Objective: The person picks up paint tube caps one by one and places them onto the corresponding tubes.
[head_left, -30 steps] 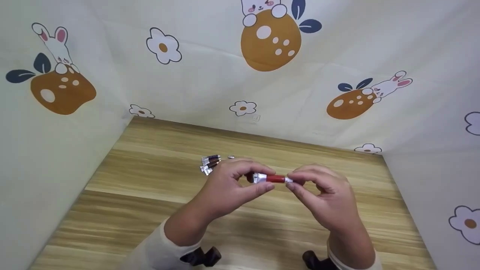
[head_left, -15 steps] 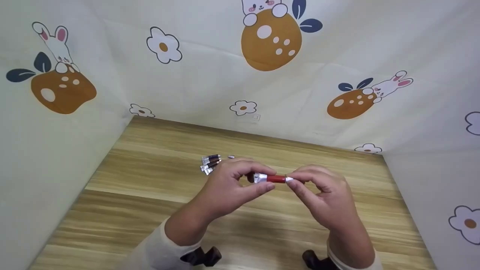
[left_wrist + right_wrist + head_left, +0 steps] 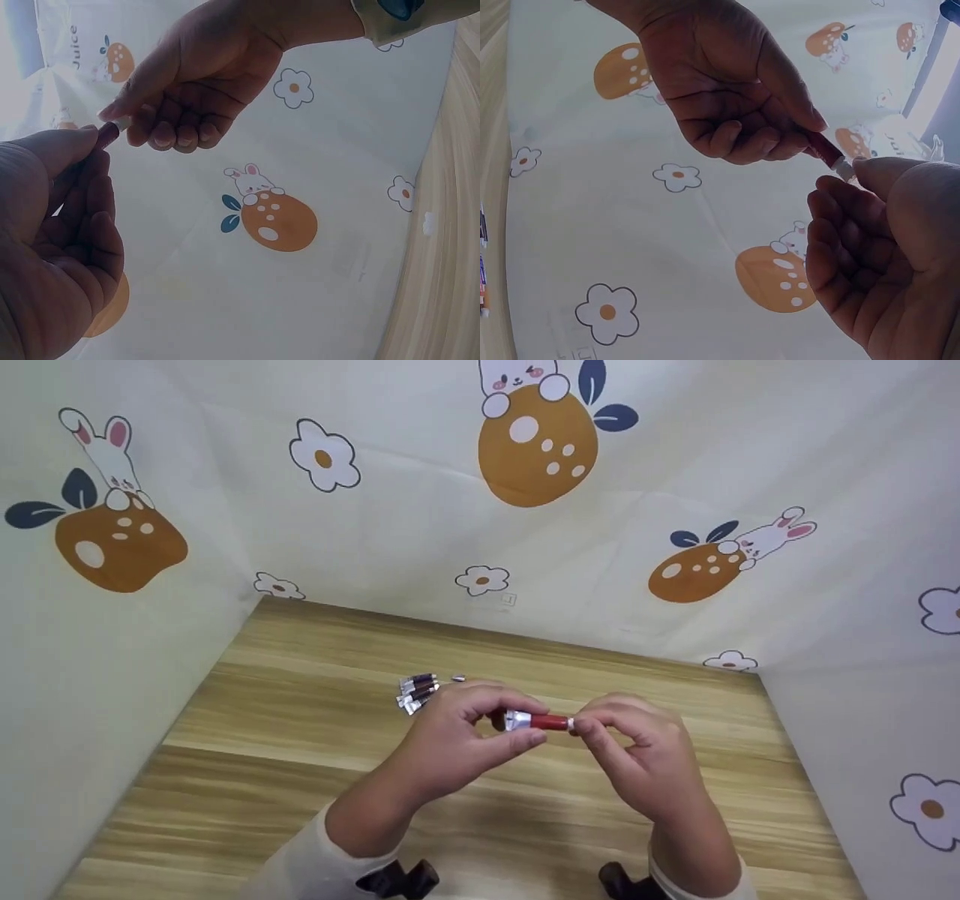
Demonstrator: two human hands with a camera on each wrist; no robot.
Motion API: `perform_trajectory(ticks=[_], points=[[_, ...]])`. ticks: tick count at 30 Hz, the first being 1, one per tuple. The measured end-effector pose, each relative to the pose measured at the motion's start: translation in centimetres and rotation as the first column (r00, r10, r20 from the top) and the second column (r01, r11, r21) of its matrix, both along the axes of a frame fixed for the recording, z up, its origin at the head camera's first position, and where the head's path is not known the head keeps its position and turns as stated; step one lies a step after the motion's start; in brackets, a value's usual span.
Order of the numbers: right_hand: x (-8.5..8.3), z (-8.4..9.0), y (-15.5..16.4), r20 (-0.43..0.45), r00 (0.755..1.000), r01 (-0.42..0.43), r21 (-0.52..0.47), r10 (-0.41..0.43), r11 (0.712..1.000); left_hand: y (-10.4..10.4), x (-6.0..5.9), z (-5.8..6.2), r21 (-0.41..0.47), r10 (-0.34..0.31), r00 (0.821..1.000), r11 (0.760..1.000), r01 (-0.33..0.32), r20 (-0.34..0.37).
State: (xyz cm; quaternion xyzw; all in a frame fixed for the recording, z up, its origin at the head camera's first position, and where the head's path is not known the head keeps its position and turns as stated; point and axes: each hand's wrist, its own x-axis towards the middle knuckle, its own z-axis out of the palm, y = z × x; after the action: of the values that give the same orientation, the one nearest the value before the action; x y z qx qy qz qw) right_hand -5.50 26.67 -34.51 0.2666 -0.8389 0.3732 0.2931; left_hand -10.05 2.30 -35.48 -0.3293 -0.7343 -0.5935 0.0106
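A small red paint tube (image 3: 550, 722) with a flat silver crimped end is held level above the table in the head view. My left hand (image 3: 454, 739) pinches its body near the crimped end between thumb and fingers. At the other end, my right hand (image 3: 646, 761) pinches the white cap (image 3: 571, 724) between thumb and index finger, covering most of it. The right wrist view shows the dark red tube body (image 3: 824, 148) leaving the left fingertips and the pale cap (image 3: 845, 169) at the right thumb tip.
Several similar tubes (image 3: 417, 690) lie fanned together on the wooden table (image 3: 315, 682), beyond the left hand. A tiny silver piece (image 3: 458, 679) lies just right of them. Pale curtain walls (image 3: 405, 510) with printed rabbits and fruit enclose the table at back and sides.
My right fingertips have shifted on the cap, and less of its white now shows. My left hand keeps its hold on the tube. The head view has tilted slightly.
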Motion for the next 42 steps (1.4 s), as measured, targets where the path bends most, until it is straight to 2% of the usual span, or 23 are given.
perform_trajectory(ticks=[6, 10, 14, 18, 21, 26, 34, 42], points=[[0.1, -0.38, -0.05, -0.055, 0.998, -0.027, -0.028, 0.026, 0.999, -0.18, 0.18, -0.27, -0.004, 0.0, 0.999, 1.0, 0.0, 0.035], [0.13, -0.44, -0.02, -0.076, 0.99, -0.123, -0.094, 0.116, 0.988, -0.15, 0.16, -0.23, -0.013, 0.006, 0.998, 1.0, -0.005, 0.055], [0.07, -0.32, 0.02, -0.107, 0.971, -0.229, -0.14, 0.215, 0.963, -0.08, 0.03, -0.08, -0.008, 0.009, 0.998, 1.0, -0.008, 0.058], [-0.04, -0.35, 0.01, -0.181, 0.955, -0.263, -0.14, 0.236, 0.955, 0.05, -0.09, 0.07, 0.005, 0.006, 0.998, 1.0, -0.007, 0.056], [-0.16, -0.33, -0.11, -0.21, 0.951, -0.258, -0.134, 0.227, 0.957, 0.11, -0.15, 0.18, 0.025, -0.009, 0.998, 1.0, 0.007, 0.056], [-0.3, -0.23, -0.17, -0.214, 0.959, -0.212, -0.097, 0.187, 0.972, 0.22, -0.2, 0.24, 0.041, -0.028, 0.998, 0.999, 0.026, 0.047], [0.07, -0.16, -0.2, -0.124, 0.99, -0.064, -0.031, 0.06, 0.997, 0.11, -0.02, 0.0, 0.036, -0.015, 0.998, 0.999, 0.013, 0.06], [-0.02, 0.12, -0.26, -0.013, 1.0, 0.013, -0.015, -0.013, 1.0, 0.12, -0.01, -0.08, 0.056, -0.01, 0.998, 0.998, 0.006, 0.06]])
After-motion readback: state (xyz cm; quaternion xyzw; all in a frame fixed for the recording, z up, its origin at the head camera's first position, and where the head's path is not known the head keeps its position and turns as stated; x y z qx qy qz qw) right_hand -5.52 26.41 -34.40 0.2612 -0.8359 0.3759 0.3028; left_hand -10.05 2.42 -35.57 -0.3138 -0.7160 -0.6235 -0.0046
